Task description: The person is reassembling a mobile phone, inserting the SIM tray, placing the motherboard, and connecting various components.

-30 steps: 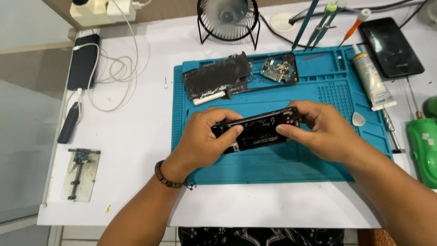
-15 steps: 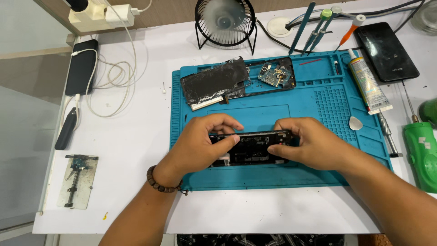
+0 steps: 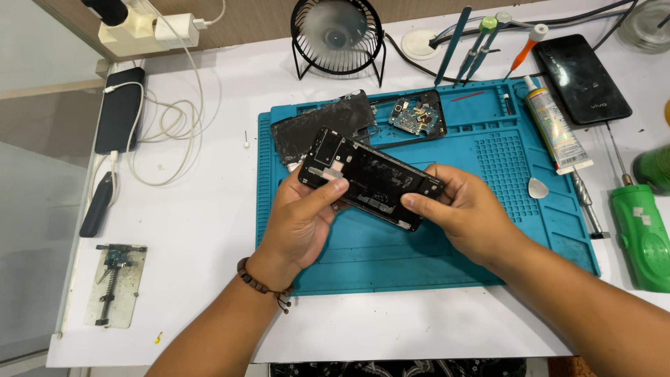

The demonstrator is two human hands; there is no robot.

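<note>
Both hands hold a black phone frame (image 3: 370,178) above the blue repair mat (image 3: 433,244), tilted so that its upper end points toward the far left. The left hand (image 3: 303,216) has its grip clamped on the frame's upper end, thumb pressed on the exposed inner face and fingers curled beneath. The right hand (image 3: 464,209) has its grip clamped on the lower end, fingertips along the near edge. A beaded bracelet (image 3: 262,279) circles the left wrist. On the mat behind the frame lie a detached dark back cover (image 3: 314,126) and a second frame with a circuit board (image 3: 415,119) in it. A white guitar-pick opener (image 3: 537,188) rests on the mat's right side, near a glue tube (image 3: 555,129). On the white bench (image 3: 209,230) stand a small black fan (image 3: 338,35), a dark phone (image 3: 579,77) at the far right, a green electric screwdriver (image 3: 642,234), and a charging phone (image 3: 120,108) with a white cable (image 3: 171,132) at the left.
</note>
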